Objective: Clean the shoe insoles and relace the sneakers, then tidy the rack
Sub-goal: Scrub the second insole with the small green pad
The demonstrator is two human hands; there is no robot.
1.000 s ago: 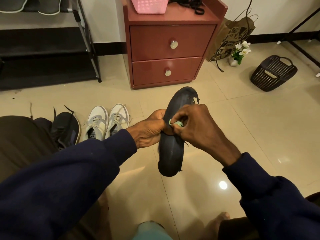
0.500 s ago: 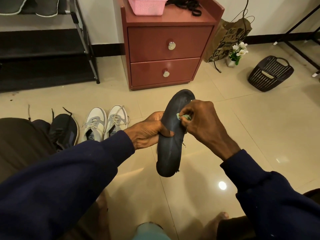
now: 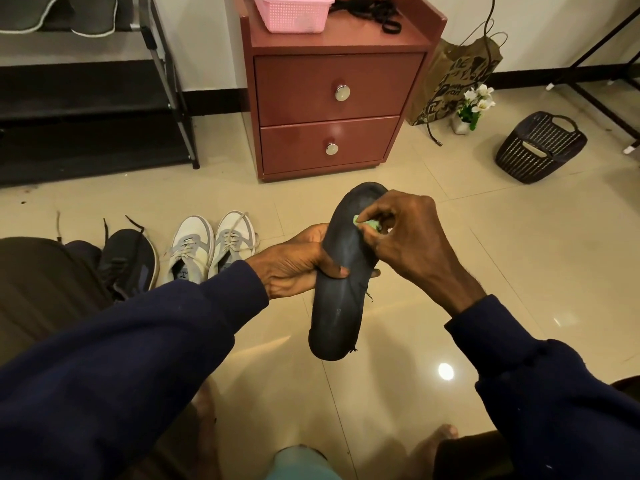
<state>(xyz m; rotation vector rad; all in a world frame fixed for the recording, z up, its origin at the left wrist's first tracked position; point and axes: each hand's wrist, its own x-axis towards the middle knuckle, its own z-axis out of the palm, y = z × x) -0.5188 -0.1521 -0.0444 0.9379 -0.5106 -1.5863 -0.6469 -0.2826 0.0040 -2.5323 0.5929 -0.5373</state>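
A dark insole (image 3: 337, 306) is held upright above the floor at the centre of the head view. My left hand (image 3: 294, 263) grips its middle from the left, thumb across the front. My right hand (image 3: 405, 237) pinches a small green cloth (image 3: 369, 224) and presses it on the insole's upper part. A pair of white and grey sneakers (image 3: 211, 245) stands on the floor to the left. Beside them is a black sneaker (image 3: 126, 259) with loose laces. The black shoe rack (image 3: 166, 81) is at the back left with shoes on its top shelf.
A red-brown two-drawer cabinet (image 3: 332, 109) stands straight ahead, carrying a pink basket (image 3: 294, 12) and black laces (image 3: 374, 12). A paper bag (image 3: 453, 81), a small flower pot (image 3: 472, 105) and a black plastic basket (image 3: 540, 147) are on the floor at right. My bare feet show at the bottom.
My right hand with the green cloth has moved up the insole from its middle to its upper part. My left hand keeps its grip on the insole.
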